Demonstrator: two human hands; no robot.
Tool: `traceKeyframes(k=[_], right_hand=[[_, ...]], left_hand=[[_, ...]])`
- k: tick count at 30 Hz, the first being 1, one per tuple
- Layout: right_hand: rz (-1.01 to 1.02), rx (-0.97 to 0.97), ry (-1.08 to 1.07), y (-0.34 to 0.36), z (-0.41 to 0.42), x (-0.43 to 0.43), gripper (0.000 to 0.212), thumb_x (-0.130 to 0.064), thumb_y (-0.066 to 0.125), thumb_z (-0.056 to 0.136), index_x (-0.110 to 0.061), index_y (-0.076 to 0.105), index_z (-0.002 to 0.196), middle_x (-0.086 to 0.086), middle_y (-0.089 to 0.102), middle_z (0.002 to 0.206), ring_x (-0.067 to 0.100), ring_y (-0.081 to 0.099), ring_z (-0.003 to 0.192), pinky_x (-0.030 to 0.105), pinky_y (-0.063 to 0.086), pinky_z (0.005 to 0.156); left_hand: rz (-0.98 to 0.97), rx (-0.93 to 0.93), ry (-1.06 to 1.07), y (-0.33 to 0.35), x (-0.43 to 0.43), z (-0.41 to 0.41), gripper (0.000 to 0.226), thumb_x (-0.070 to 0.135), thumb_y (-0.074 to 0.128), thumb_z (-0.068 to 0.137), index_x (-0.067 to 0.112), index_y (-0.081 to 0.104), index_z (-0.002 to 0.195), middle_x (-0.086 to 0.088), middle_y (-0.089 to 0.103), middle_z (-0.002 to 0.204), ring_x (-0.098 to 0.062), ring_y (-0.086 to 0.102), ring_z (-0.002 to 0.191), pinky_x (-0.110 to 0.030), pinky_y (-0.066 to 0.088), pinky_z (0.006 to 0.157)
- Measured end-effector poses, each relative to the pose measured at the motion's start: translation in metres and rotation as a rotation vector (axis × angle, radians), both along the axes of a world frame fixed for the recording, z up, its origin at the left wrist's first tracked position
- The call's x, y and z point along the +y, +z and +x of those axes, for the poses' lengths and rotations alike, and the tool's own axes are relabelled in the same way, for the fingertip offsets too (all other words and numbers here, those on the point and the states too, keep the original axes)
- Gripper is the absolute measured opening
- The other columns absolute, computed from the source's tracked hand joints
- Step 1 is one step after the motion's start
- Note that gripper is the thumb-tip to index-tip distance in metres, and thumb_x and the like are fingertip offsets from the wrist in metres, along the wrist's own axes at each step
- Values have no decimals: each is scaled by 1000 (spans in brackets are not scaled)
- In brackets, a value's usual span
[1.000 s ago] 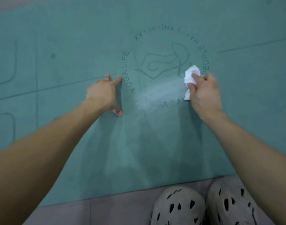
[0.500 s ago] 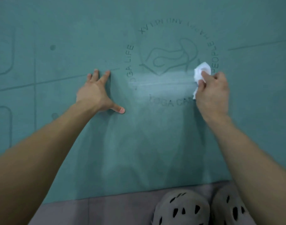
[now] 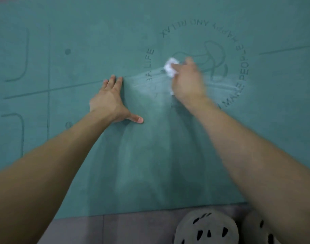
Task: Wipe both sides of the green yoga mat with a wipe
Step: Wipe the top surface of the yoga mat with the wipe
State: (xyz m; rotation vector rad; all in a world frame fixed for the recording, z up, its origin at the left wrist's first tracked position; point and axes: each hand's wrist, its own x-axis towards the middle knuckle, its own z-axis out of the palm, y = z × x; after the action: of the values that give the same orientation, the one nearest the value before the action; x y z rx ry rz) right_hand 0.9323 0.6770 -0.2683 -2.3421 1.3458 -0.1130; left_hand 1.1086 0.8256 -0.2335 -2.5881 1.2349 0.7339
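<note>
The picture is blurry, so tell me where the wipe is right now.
Head view, upper middle: the white wipe is bunched in the right hand, on the green yoga mat inside the lettered circle, up and right of the flat left hand.

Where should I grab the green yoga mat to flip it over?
Probably the near edge of the yoga mat, just ahead of the shoes. It lies flat on the floor, so come from your side, slip fingers under that exposed edge and pinch it.

Left hand flat, splayed — right hand clenched.
</note>
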Motion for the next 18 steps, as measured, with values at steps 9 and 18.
traceKeyframes(k=[9,18], right_hand=[[-23,-46,217,6,78,62,34,-1,51,101,-14,59,132,4,53,127,26,64,105,33,45,80],[-144,67,-220,-2,-101,-65,30,-7,57,99,-7,68,127,25,53,128,44,63,101,42,50,86]], left_hand=[[20,14,12,1,-3,-1,180,87,87,18,32,1,167,12,-3,176,-13,-1,162,-53,29,125],[31,-9,8,-3,1,6,183,90,84,13,28,6,166,9,5,174,-19,9,162,-54,29,126]])
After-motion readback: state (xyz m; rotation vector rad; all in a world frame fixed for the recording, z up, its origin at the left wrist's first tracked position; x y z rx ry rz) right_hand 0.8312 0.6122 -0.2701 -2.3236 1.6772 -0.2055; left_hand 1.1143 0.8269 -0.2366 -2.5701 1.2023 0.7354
